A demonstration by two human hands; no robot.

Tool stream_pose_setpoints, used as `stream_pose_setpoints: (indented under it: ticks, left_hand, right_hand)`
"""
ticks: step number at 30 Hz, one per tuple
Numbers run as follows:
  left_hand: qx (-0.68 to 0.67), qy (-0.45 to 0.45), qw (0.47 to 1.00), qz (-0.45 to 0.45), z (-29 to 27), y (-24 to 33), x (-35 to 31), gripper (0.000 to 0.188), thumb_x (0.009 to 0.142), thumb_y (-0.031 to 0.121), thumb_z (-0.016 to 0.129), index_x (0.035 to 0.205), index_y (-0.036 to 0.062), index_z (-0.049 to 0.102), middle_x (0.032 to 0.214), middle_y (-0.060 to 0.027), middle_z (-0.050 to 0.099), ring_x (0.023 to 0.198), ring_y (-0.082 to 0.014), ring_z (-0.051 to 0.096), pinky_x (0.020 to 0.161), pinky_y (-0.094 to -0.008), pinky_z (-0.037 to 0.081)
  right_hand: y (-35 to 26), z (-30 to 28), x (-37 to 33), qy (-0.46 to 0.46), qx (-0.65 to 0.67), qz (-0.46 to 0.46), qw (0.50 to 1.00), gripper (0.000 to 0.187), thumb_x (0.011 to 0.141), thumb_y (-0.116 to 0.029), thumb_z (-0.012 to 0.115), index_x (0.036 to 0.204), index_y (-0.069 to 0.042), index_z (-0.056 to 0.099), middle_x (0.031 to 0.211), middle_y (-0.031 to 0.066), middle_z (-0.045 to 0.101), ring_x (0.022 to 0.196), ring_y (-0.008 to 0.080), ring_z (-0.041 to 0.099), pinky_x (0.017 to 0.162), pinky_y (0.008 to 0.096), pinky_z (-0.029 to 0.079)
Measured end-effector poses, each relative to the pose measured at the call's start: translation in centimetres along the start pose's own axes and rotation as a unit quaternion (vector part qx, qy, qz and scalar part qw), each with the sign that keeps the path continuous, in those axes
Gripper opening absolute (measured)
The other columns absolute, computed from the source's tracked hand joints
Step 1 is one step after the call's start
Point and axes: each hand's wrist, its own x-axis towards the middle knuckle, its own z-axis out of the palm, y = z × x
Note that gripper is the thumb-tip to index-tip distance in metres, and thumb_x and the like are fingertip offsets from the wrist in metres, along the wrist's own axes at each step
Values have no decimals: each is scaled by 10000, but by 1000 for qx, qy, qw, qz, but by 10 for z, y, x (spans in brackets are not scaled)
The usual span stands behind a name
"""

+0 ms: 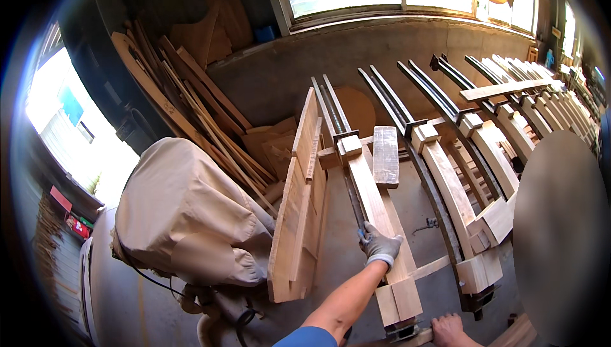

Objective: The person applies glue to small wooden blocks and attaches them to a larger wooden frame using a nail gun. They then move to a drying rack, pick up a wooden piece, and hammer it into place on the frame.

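Observation:
My left hand (380, 246), in a grey work glove, lies across a pale wooden beam (368, 188) with its fingers closed over the left edge. The beam lies along a long steel bar clamp (329, 106), with a square wood block (350, 146) against the clamp's far jaw. Its near end meets a pair of wood blocks (399, 304). At the lower edge, my bare right hand (449, 331) has its fingers bent around the end of a narrow wooden bar (417, 338). Part of that hand is cut off by the frame.
Parallel bar clamps (398, 102) holding wood pieces run off to the right. A tall board (298, 213) stands left of the beam, beside a cloth-covered machine (172, 194). A dark-topped wood block (386, 156) lies beside the beam. Planks (184, 102) lean on the wall.

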Motion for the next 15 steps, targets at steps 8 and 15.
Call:
stream_pose_setpoints:
  ticks: [8,15]
  left_hand:
    - [19,8,1000,-12,-10,10,-7,1278,728,460,861,1636,-63,129,1677,-297,232,1587,-414,167,1300,-436,184]
    - [23,10,1000,-16,-10,12,-6,1264,731,448,853,1641,-50,130,1670,-295,248,1580,-410,196,1298,-425,199]
  right_hand:
    - [16,23,6,17,20,-46,999,277,676,-211,781,881,-79,649,846,167,717,796,347,723,717,485,587]
    - [29,31,16,-20,93,-62,994,354,641,-262,819,902,-86,657,873,179,725,847,388,726,756,514,588]
